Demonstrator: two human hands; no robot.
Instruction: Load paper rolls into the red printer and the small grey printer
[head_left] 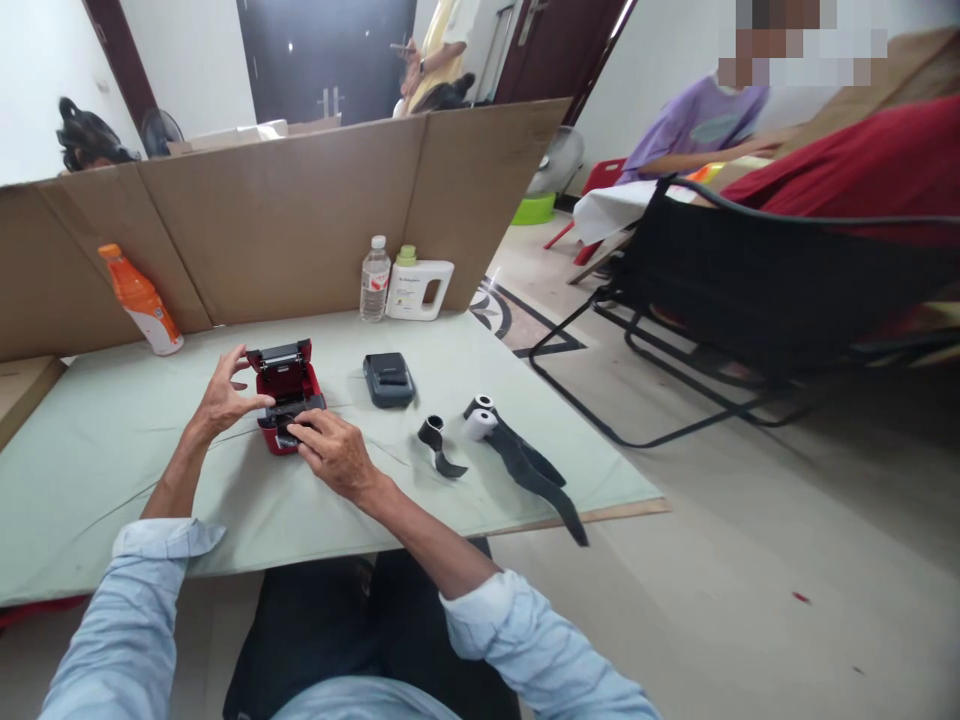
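Observation:
A small red and black receipt printer (289, 378) stands on the table with its lid raised. My left hand (223, 395) grips its left side, fingers by the lid and thumb at the edge of the opening. At the printer's front, my right hand (334, 450) has its fingers closed over the dark inner part; what they pinch is hidden. To the right lies a dark grey portable printer (389, 380) with its cover down. Beyond it are a small black paper roll (432, 432) with a loose tail and white-ended rolls (481, 424) trailing long black strips.
A cardboard screen (300, 215) borders the table's (225, 510) far side. Before it stand an orange bottle (142, 300), a clear water bottle (375, 280) and a white jug (420, 288). A black folding chair (750, 280) is at right; a person in purple (690, 125) sits beyond.

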